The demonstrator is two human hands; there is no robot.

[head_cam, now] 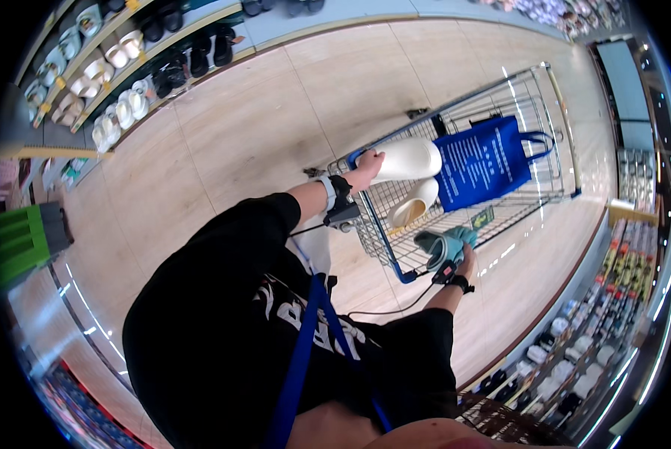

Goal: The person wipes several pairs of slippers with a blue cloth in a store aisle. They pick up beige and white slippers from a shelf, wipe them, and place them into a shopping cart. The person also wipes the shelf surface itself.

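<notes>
A metal shopping cart with blue trim stands before me. My left hand grips a cream slipper near the cart's handle end. Below it, a second cream slipper rests in the cart. My right hand is at the cart's near side, closed around a teal slipper or pair of slippers; the exact number is hard to tell. A blue shopping bag with white writing lies flat in the cart beyond the cream slippers.
Shelves of slippers stand at the upper left, with a green crate below them. More footwear racks line the right side. Tiled floor surrounds the cart.
</notes>
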